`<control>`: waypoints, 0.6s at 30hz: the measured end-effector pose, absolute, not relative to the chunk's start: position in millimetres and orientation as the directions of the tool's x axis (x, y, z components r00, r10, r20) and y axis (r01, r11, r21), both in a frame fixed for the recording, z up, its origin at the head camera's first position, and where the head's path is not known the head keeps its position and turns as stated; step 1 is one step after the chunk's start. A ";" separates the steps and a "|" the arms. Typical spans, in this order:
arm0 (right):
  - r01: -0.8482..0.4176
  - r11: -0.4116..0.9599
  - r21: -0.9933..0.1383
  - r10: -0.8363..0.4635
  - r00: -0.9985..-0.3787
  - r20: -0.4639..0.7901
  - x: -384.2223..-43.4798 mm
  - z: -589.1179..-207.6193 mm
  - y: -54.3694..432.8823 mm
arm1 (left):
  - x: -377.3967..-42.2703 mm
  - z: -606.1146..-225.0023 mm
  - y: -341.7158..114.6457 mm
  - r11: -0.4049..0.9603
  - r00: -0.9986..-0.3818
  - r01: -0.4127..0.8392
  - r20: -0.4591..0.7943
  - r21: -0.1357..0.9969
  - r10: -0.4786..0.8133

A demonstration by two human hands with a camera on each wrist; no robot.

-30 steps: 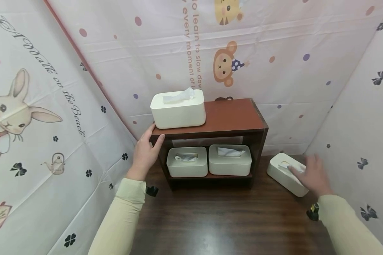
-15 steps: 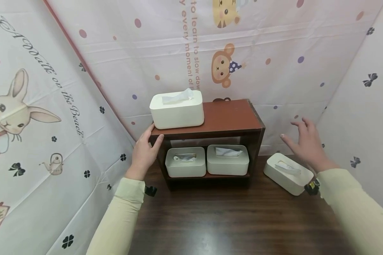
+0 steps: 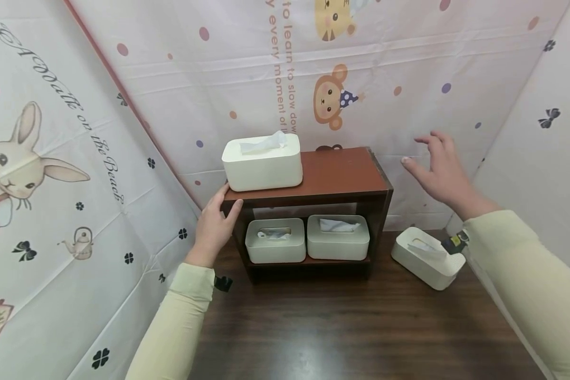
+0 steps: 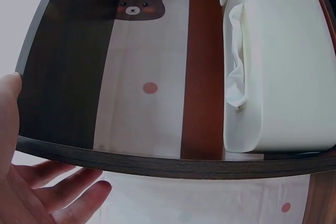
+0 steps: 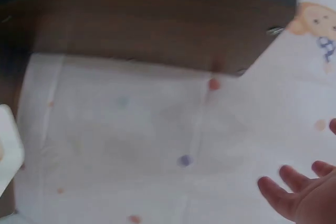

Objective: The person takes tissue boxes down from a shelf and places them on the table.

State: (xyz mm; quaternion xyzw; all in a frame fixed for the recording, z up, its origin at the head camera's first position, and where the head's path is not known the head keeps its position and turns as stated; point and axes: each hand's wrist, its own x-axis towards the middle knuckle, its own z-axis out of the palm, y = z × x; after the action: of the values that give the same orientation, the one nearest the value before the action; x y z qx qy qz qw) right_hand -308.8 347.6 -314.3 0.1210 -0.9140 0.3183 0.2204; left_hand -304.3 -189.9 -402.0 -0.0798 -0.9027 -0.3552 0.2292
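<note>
My left hand (image 3: pixel 214 227) rests at the upper left corner of a small dark brown shelf (image 3: pixel 344 174). In the left wrist view, the thumb (image 4: pixel 10 85) touches the shelf's edge and the other fingers lie outside its side panel, loosely spread. A white tissue box (image 3: pixel 262 162) stands on the top left, just above this hand. Two more, a left tissue box (image 3: pixel 275 241) and a right tissue box (image 3: pixel 338 237), sit side by side on the lower level. My right hand (image 3: pixel 439 171) is raised in the air right of the shelf, fingers spread, holding nothing.
Another tissue box (image 3: pixel 428 258) lies slantwise on the dark wooden surface (image 3: pixel 313 327), right of the shelf and below the right forearm. Printed cloth (image 3: pixel 385 79) hangs behind, with a rabbit-print cloth (image 3: pixel 100 211) on the left and another cloth (image 3: pixel 551 158) on the right.
My right hand has lifted off the tissue box at the right and risen up and slightly left. That box stays on the wooden surface. My left hand stays at the shelf corner.
</note>
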 end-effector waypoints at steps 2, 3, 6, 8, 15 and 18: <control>-0.343 0.776 -0.529 -0.095 -0.893 0.440 -310.5 -301.0 338.2 | -304.4 -401.4 -189.4 0.734 -0.886 0.302 0.464 0.608 -0.020; -0.334 0.782 -0.526 -0.106 -0.903 0.416 -311.5 -295.7 333.3 | -304.6 -401.2 -189.1 0.734 -0.887 0.300 0.462 0.609 -0.020; -0.307 0.809 -0.502 -0.146 -0.931 0.335 -315.8 -286.2 316.3 | -305.7 -400.3 -188.9 0.734 -0.887 0.300 0.461 0.609 -0.019; -0.296 0.816 -0.497 -0.169 -0.944 0.284 -319.5 -286.4 304.4 | -306.0 -400.0 -189.3 0.738 -0.886 0.301 0.464 0.604 -0.018; -0.243 0.825 -0.510 -0.186 -0.969 0.161 -334.4 -305.2 277.1 | -302.9 -399.5 -191.4 0.757 -0.886 0.298 0.464 0.582 -0.008; -0.221 0.821 -0.526 -0.176 -0.975 0.135 -337.1 -306.6 269.1 | -303.0 -400.3 -191.3 0.765 -0.884 0.297 0.467 0.572 -0.006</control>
State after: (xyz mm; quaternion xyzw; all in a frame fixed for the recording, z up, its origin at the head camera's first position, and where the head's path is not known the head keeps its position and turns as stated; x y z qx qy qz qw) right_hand -337.1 269.1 -306.6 0.1041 -0.9534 0.2804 0.0400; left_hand -303.0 -191.3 -400.3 -0.0799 -0.9115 -0.3337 0.2270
